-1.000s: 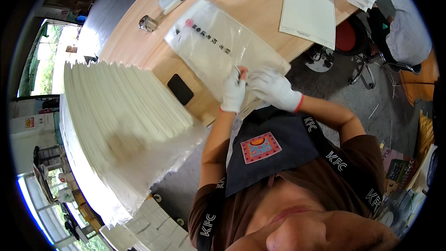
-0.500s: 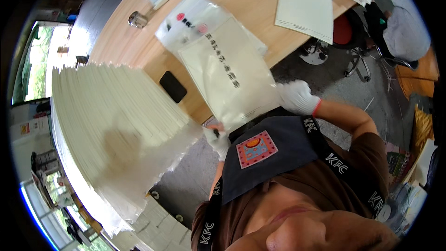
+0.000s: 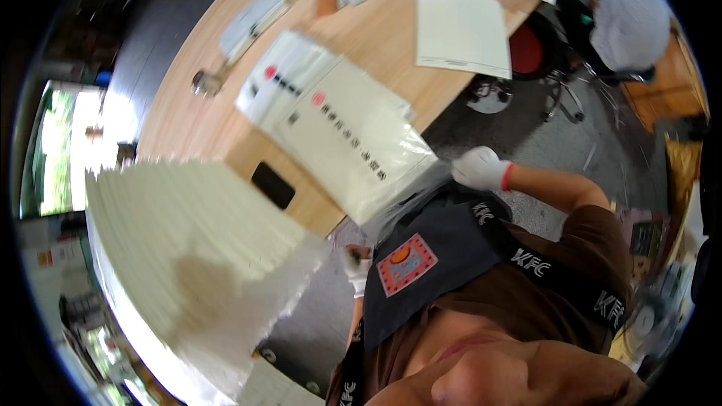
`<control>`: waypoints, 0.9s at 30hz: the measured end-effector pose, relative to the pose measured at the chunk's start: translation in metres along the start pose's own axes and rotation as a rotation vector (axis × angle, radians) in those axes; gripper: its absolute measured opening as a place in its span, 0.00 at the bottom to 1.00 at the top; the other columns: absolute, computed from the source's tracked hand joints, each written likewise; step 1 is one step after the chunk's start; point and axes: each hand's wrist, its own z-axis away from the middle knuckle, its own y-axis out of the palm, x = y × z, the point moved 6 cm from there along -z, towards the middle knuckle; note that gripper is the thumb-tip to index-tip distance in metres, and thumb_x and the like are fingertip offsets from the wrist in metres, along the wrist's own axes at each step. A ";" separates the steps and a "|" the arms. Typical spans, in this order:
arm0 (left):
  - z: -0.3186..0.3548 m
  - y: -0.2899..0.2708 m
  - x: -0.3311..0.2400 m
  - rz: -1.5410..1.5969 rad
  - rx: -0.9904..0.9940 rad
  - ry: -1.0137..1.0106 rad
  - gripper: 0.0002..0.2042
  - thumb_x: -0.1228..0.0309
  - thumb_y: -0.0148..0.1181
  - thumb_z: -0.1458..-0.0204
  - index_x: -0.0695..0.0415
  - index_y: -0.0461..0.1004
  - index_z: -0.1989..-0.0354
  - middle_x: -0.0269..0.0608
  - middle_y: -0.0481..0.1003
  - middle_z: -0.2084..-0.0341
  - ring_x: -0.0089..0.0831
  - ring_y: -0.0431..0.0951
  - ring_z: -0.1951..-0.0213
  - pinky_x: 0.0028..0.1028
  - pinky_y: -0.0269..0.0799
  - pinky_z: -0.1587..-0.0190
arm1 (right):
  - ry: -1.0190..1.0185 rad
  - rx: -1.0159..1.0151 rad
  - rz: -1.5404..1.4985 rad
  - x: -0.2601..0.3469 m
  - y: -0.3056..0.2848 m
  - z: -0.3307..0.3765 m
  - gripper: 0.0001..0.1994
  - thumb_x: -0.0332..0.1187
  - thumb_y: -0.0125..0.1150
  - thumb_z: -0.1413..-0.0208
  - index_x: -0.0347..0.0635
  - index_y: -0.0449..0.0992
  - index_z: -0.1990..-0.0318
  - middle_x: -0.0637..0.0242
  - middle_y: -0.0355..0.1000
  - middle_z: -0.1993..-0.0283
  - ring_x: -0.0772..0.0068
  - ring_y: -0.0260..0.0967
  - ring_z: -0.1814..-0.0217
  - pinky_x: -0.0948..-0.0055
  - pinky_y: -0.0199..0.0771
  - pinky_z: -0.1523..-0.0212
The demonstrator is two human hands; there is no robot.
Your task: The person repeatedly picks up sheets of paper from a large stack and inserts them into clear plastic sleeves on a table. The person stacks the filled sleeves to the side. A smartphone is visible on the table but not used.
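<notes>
Middle of the frame: a clear bag (image 3: 335,154) with pale paper showing through it is lying over the table edge, its red mark and dark lettering facing up.
Bag's long axis: running from upper left to lower right, its clear lower end pointing toward the apron (image 3: 417,248).
Nearer hand: the right hand (image 3: 481,169) is sitting just beside the bag's lower right corner, the left hand (image 3: 357,265) hanging lower and a little apart.
Bag from the right fingers: extending up and to the left, its clear film reaching their tips.
Bag from the left fingers: lying almost straight above them in the frame.
Right glove: the fingers are bending in a loose fist, appearing to pinch the film, though the contact is hiding behind the knuckles.
Left glove: blur is covering the fingers; one bare tip is showing, but how far they are opening, or what they are gripping, I cannot tell.
Under the bag: more bags (image 3: 295,53) are poking out at its upper left.
Left of the bag: a black phone (image 3: 273,186) is resting on the table (image 3: 177,120), and a tall paper stack (image 3: 188,233) is filling the lower left.
Upper right: a loose sheet (image 3: 462,26) is overhanging the table edge, near a co-worker (image 3: 632,30).
</notes>
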 end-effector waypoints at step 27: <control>0.157 -0.277 -0.511 -0.080 -0.949 0.653 0.19 0.59 0.46 0.41 0.65 0.70 0.53 0.46 0.75 0.63 0.34 0.77 0.64 0.29 0.75 0.58 | -1.043 0.075 -1.012 0.367 -0.316 -0.056 0.24 0.55 0.57 0.48 0.39 0.74 0.76 0.63 0.72 0.80 0.82 0.65 0.80 0.79 0.66 0.75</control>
